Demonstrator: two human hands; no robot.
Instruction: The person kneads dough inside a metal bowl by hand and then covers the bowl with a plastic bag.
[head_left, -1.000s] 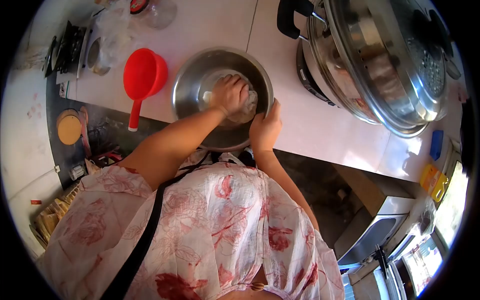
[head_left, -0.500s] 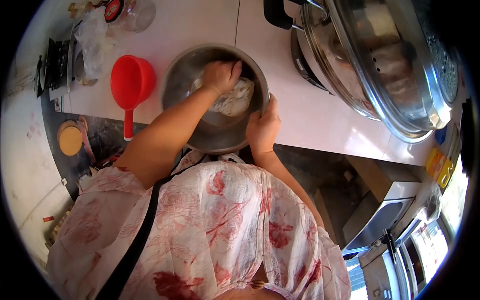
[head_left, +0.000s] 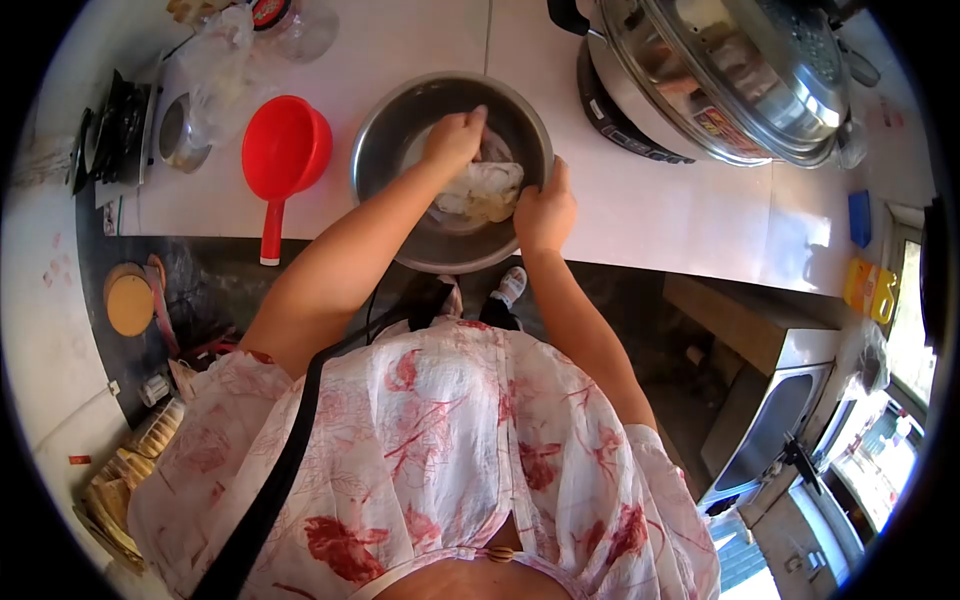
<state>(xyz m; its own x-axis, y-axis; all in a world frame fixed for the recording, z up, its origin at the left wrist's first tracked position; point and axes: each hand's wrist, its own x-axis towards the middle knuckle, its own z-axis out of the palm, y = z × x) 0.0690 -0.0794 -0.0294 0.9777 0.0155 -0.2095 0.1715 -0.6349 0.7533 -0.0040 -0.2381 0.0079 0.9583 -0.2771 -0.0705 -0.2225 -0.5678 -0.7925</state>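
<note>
A lump of pale, uneven dough [head_left: 485, 192] lies in a deep metal bowl [head_left: 385, 130] at the table's front edge. My left hand [head_left: 455, 140] is inside the bowl at the dough's upper left, curled closed, with a stretch of dough running from it. Its fingertips are hidden from me. On the bowl's right side, my right hand [head_left: 545, 213] grips the rim, thumb towards the inside.
A red ladle [head_left: 287, 148] lies left of the bowl, its handle over the table edge. A lidded steamer pot [head_left: 660, 90] sits on a cooker at the back right. Plastic bags [head_left: 222, 75] and a jar [head_left: 300, 25] are at the back left.
The view has shifted, showing my feet below the table. My left hand has turned and drawn up from the dough, which shows more. My right hand stays on the rim.
</note>
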